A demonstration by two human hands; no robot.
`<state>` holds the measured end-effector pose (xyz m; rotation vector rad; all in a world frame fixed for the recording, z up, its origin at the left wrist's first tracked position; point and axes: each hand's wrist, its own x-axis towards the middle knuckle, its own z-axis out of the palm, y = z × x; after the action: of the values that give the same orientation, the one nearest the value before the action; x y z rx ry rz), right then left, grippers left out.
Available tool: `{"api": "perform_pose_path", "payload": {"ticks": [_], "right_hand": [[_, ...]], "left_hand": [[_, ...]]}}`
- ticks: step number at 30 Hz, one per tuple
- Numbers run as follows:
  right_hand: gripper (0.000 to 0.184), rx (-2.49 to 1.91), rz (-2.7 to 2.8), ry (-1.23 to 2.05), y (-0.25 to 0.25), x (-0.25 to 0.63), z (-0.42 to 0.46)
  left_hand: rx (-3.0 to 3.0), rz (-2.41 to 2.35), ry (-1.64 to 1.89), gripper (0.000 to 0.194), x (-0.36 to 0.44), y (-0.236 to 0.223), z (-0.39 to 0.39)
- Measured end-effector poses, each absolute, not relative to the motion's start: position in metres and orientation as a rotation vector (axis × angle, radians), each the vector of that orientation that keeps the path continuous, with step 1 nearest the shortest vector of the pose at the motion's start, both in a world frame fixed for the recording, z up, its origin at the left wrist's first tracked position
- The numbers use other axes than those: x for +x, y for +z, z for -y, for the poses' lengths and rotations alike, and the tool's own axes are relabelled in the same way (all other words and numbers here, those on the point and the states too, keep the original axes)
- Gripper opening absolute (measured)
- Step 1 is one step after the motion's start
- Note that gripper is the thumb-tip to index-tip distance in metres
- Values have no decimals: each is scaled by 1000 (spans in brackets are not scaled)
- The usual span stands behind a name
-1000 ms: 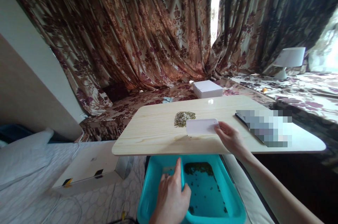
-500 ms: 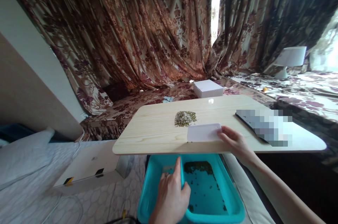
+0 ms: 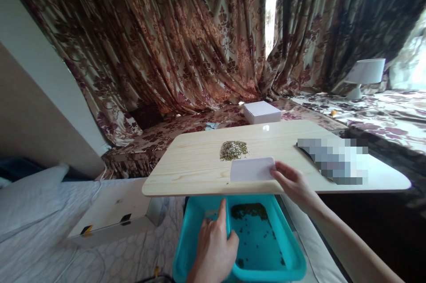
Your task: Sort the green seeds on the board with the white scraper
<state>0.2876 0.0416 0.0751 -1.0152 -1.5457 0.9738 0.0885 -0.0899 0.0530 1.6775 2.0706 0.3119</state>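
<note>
My right hand [image 3: 293, 181] pinches the right end of a white flat card [image 3: 251, 169], which rests on the light wooden tabletop [image 3: 189, 163] near its front edge. Just beyond the card lies a pile of small green and whitish grains [image 3: 233, 150]. A tiny dark speck sits by the card's lower left corner. Over the turquoise divided tub [image 3: 299, 263] is my left hand [image 3: 216, 245], its index finger stretched forward along the divider and its thumb apart. Its other fingers are curled and partly hidden. Dark green grains [image 3: 249, 211] lie in the tub's right compartment.
A blurred-out flat package [image 3: 333, 163] lies on the table's right side. Behind the table stands a white box [image 3: 262, 112]. A larger white box [image 3: 116, 212] is on the bed at left. A lamp [image 3: 366, 74] stands at far right, by the curtains.
My right hand has slid the white card slightly to the left along the tabletop. My left hand has barely moved.
</note>
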Motion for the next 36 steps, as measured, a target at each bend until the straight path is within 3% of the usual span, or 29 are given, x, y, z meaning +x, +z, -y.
{"api": "perform_pose_path", "payload": {"ticks": [14, 23, 30, 36], "right_hand": [[19, -976, 1663, 986, 72, 280, -39], [19, -1109, 1229, 791, 70, 331, -78], [33, -976, 1280, 820, 55, 320, -107], [26, -985, 1375, 752, 57, 317, -103]], "left_hand": [[1652, -2104, 306, 71, 79, 57, 90], [1801, -1969, 301, 68, 113, 64, 84], [1774, -1929, 299, 49, 122, 63, 83], [1745, -1962, 301, 46, 121, 60, 83]]}}
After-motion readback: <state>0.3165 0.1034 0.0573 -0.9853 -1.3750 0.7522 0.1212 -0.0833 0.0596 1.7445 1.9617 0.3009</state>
